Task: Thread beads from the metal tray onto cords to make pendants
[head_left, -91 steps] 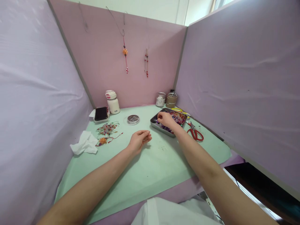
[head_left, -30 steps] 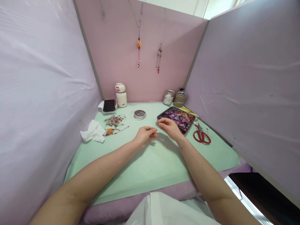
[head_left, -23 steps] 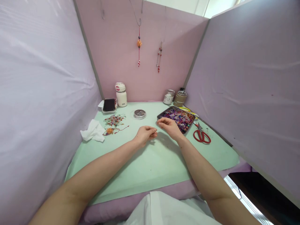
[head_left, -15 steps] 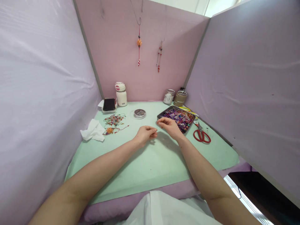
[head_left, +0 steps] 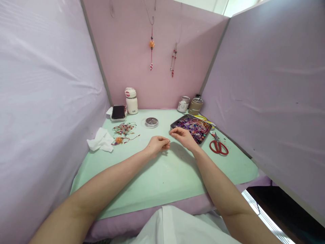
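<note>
Over the desk (head_left: 142,189), the left hand (head_left: 159,145) and right hand (head_left: 183,137) pinch their fingers together near the tray (head_left: 178,122); I can't tell on what.

No wording, brand or number can be read. The white bottle (head_left: 131,105) bears a small dark print low on its side, and the jar (head_left: 183,105) a pale patterned label; both are too small to make out.

Left grip (head_left: 157,145) and right grip (head_left: 183,137) in near, separate pinches
</note>
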Available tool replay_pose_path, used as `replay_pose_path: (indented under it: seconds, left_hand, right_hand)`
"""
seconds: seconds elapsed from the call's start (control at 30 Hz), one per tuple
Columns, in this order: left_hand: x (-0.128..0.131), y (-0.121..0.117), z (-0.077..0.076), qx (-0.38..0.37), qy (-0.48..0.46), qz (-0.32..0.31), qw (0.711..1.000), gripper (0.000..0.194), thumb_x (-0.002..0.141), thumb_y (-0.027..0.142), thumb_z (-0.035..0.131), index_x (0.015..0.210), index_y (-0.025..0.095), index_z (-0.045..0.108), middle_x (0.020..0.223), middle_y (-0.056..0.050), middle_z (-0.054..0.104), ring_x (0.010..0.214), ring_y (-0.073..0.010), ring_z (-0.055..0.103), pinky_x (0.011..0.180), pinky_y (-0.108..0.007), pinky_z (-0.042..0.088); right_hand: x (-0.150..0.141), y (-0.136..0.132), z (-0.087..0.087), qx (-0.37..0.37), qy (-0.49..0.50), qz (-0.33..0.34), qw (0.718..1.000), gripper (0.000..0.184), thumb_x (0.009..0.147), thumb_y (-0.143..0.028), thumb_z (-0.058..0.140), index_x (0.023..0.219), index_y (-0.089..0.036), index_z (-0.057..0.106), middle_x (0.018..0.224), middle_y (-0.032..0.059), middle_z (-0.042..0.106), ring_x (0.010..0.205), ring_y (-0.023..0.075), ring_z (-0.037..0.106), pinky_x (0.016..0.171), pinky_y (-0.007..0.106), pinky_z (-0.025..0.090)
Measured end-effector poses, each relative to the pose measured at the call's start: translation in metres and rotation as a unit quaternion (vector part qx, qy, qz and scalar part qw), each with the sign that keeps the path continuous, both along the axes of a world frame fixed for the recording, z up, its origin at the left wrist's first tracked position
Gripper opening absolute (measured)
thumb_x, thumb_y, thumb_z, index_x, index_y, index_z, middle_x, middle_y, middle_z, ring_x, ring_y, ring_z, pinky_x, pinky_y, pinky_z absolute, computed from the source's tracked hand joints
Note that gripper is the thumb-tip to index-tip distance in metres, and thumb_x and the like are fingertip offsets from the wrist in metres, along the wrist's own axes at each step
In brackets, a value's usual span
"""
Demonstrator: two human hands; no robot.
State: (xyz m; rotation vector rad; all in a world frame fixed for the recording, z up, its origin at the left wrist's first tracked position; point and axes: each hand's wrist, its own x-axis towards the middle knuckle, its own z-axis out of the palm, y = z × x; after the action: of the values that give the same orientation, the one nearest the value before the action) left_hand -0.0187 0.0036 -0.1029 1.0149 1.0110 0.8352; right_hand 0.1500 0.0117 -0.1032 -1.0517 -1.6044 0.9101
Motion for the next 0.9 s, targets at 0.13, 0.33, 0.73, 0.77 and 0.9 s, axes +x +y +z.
replay_pose_path:
  seconds: [0.13, 0.33, 0.73, 0.77, 0.9]
  left_hand:
    - [0.000, 0.000, 0.000, 0.001, -0.005, 0.000, 1.000, 0.017, 0.066, 0.022, 0.075, 0.071, 0.011, 0.064, 0.065, -0.007, 0.064, 0.054, -0.0102, 0.058, 0.062, -0.027, 0.050]
    - [0.000, 0.002, -0.005, 0.024, -0.020, -0.001, 1.000, 0.017, 0.066, 0.024, 0.075, 0.073, 0.012, 0.066, 0.068, -0.006, 0.065, 0.056, -0.0094, 0.058, 0.062, -0.024, 0.050]
    - [0.002, 0.003, -0.008, 0.056, -0.070, 0.025, 0.996, 0.022, 0.063, 0.029, 0.076, 0.074, 0.013, 0.066, 0.069, -0.005, 0.067, 0.060, -0.0101, 0.060, 0.071, -0.028, 0.053]
    - [0.002, 0.003, -0.008, 0.055, -0.074, 0.031, 0.995, 0.022, 0.062, 0.029, 0.077, 0.073, 0.013, 0.066, 0.069, -0.005, 0.067, 0.060, -0.0104, 0.060, 0.071, -0.028, 0.053]
    - [0.002, 0.002, -0.007, 0.054, -0.081, 0.053, 0.994, 0.025, 0.061, 0.031, 0.077, 0.074, 0.013, 0.065, 0.068, -0.005, 0.066, 0.061, -0.0113, 0.061, 0.070, -0.028, 0.053]
  right_hand:
    - [0.000, 0.000, 0.000, -0.009, -0.009, 0.006, 1.000, 0.016, 0.072, -0.034, 0.064, 0.081, -0.020, 0.065, 0.082, 0.0015, 0.064, 0.077, 0.0150, 0.055, 0.075, 0.031, 0.042]
    - [0.000, -0.001, 0.002, -0.027, 0.015, 0.020, 0.999, 0.019, 0.071, -0.035, 0.066, 0.081, -0.019, 0.064, 0.077, -0.0002, 0.061, 0.066, 0.0112, 0.049, 0.064, 0.026, 0.040]
    - [0.004, 0.003, 0.002, -0.002, 0.047, -0.074, 0.996, 0.026, 0.073, -0.038, 0.061, 0.088, -0.016, 0.065, 0.062, -0.0028, 0.053, 0.057, 0.0091, 0.043, 0.056, 0.024, 0.036]
    - [0.006, 0.004, 0.002, 0.010, 0.051, -0.096, 0.994, 0.027, 0.073, -0.039, 0.061, 0.087, -0.017, 0.064, 0.061, -0.0028, 0.052, 0.056, 0.0093, 0.043, 0.055, 0.024, 0.036]
    - [0.024, 0.012, 0.005, 0.068, 0.005, -0.202, 0.977, 0.025, 0.075, -0.037, 0.058, 0.087, -0.017, 0.064, 0.070, 0.0007, 0.060, 0.060, 0.0112, 0.048, 0.058, 0.025, 0.039]
